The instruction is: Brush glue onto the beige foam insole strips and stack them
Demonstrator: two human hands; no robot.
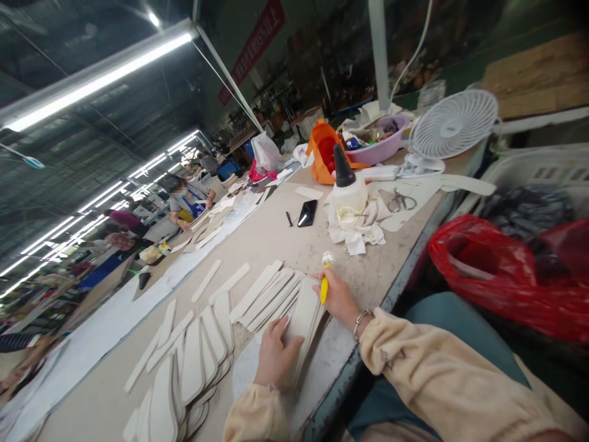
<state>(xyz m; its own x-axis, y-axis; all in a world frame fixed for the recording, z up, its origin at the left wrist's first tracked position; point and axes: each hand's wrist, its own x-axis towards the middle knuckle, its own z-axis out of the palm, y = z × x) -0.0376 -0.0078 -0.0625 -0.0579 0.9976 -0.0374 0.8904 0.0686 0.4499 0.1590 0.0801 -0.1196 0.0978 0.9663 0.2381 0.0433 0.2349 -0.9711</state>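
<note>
My right hand (338, 298) grips a yellow-handled brush (324, 288) with white bristles pointing up and away from me. Under it, near the table's front edge, lies a fanned stack of long off-white strips (304, 310) with rounded ends. My left hand (276, 353) rests on the near left side of this stack, thumb and fingers apart; its fingertips touch the top strip. More strips stand in an overlapping row (267, 294) just beyond. To the left spreads a larger overlapping pile of wider white pieces (193, 362).
Farther back are a white bottle with a black cone cap (345, 178) on crumpled cloth, a phone (307, 213), scissors (402, 201), an orange bag (322, 150), a pink basin (381, 144) and a white fan (453, 126). A red plastic bag (497, 276) is at right. A co-worker (188, 199) sits across.
</note>
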